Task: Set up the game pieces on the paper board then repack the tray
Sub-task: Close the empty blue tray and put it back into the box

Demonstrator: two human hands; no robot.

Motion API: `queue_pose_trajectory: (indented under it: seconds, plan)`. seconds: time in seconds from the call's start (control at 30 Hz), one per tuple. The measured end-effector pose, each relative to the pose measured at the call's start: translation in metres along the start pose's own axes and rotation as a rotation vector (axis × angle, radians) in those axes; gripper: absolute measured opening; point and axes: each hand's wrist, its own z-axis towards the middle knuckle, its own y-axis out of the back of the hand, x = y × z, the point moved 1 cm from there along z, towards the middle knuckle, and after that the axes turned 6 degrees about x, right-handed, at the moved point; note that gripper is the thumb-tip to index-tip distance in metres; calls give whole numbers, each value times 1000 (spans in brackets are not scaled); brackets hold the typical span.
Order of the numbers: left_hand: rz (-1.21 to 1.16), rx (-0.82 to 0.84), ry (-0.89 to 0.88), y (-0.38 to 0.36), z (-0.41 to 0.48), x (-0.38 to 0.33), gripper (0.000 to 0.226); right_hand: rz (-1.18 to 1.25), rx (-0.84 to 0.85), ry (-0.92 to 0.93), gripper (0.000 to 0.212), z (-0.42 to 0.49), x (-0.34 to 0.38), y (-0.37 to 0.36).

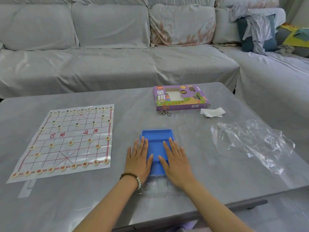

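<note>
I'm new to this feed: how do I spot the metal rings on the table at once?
On the grey table, find the purple game box on the far side. The metal rings lie just in front of its near left corner, left of the crumpled white tissue. They alone are small, silvery linked loops.

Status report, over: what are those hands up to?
Flat on blue tray: left hand, right hand, fingers straight. On paper board, pieces set out; tray looks empty. Nothing in the way; plastic bag lies aside.
</note>
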Motion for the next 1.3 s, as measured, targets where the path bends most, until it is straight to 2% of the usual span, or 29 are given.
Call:
queue_pose_trajectory:
  seconds: [0.1, 0.23, 0.3, 0.37, 0.47, 0.53, 0.6, 0.73, 0.8, 0.9, 0.93, 1.0, 1.1, 1.2, 1.3]
  plan:
    - [46, 29, -16, 0, 1, 1, 88, -76, 19, 36, 105, 4, -3, 0]
    - [25, 34, -1, 1, 10, 2, 61, -118, 48, 41, 99, 14, -6, 3]
    - [5, 40, -8, 4, 16, 2, 58, -100, 70, 40, 91, 20, -4, 6]
    - [-43, 47, -16, 8, 21, 3, 57, 26, 74, 21, 74, 29, -5, 12]
    - [-201, -56, -31, 17, 35, 11, 54, 387, -91, -60, 47, 53, -12, 32]
    - [-309, -123, -35, 26, 54, 18, 51, 521, -165, -145, 43, 80, -21, 46]
    - [-392, -93, -28, 33, 76, 23, 49, 567, -148, -216, 47, 112, -29, 55]
    - [-557, 28, 30, 39, 117, 33, 51, 534, -55, -341, 59, 177, -35, 59]
    - [-612, 14, 68, 35, 131, 39, 51, 440, -41, -402, 57, 205, -37, 53]
    - [-631, -78, 80, 25, 140, 43, 63, 231, -54, -431, 54, 240, -31, 39]
    - [-622, -91, 79, 21, 140, 43, 57, 214, -65, -436, 51, 247, -26, 35]
    - [-615, -118, 77, 17, 138, 42, 43, 219, -103, -417, 40, 254, -16, 27]
    - [-652, -141, 73, 15, 137, 43, 43, 284, -143, -312, 21, 254, -8, 22]
    - [-693, -134, 95, 16, 136, 46, 44, 337, -129, -221, 18, 244, -12, 26]
    - [-741, -198, 91, 28, 122, 41, 42, 463, -156, -124, 15, 226, -12, 45]
